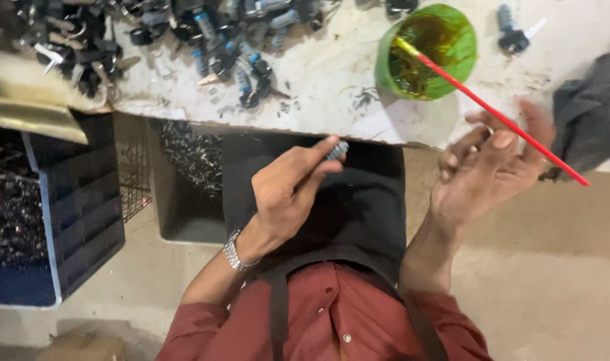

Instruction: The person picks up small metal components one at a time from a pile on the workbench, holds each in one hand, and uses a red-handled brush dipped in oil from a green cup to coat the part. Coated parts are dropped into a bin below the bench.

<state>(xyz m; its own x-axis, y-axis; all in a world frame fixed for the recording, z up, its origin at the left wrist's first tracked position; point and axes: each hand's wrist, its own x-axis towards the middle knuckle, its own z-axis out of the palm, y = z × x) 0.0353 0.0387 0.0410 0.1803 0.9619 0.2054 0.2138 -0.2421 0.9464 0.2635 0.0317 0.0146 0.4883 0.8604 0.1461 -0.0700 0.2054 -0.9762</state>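
Left hand (285, 194): closed around one small ridged metal part (337, 150), pinched at the fingertips just below the worktop (331, 93) edge.
Right hand (492, 167): open, fingers spread and blurred, just beside one thin red stick (512, 127).
Red stick: straight, its far end resting in one round green cup (426, 50) of dark amber liquid.
Worktop: pale, stained, scattered with many small dark parts (204, 33).
Grey cloth (592, 113): crumpled at the right.

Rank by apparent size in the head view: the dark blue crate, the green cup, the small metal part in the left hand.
1. dark blue crate, largest, though cut by the frame edge and nearer the camera.
2. green cup.
3. small metal part, pinched in the left hand, clearly smallest.
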